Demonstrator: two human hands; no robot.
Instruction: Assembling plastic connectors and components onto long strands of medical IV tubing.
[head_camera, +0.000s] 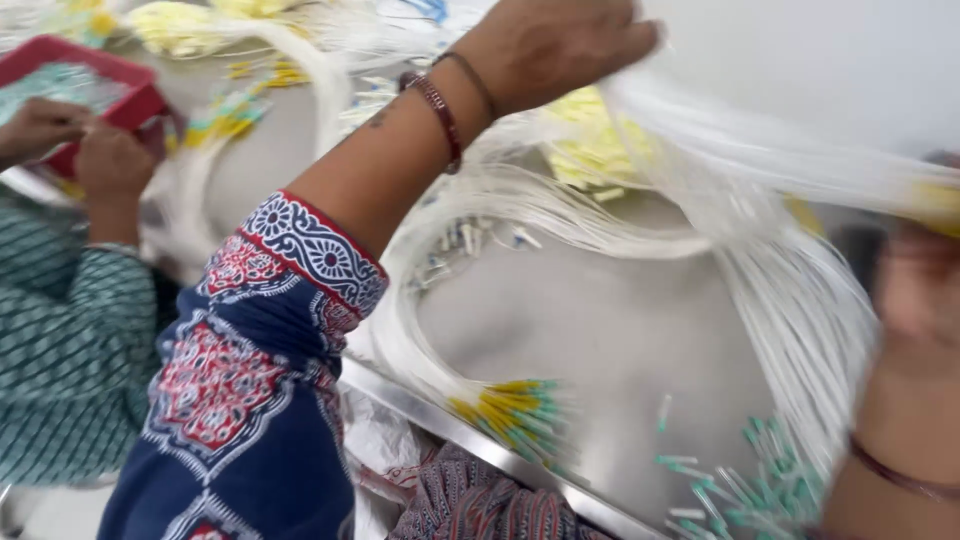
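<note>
A single head-worn camera is looking steeply down and slightly forward over the grey metal bench, sitting very close to the person's own raised arms. The near bench edge is running diagonally across the lower frame, so the view is tilting. A co-worker's sleeve is showing at the left margin.

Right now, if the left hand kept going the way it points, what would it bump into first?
The left hand points up and right, already gripping the bundle of thin white tubes. Beyond its fingertips only the pale wall shows, so probably that, though depth is unclear.
</note>
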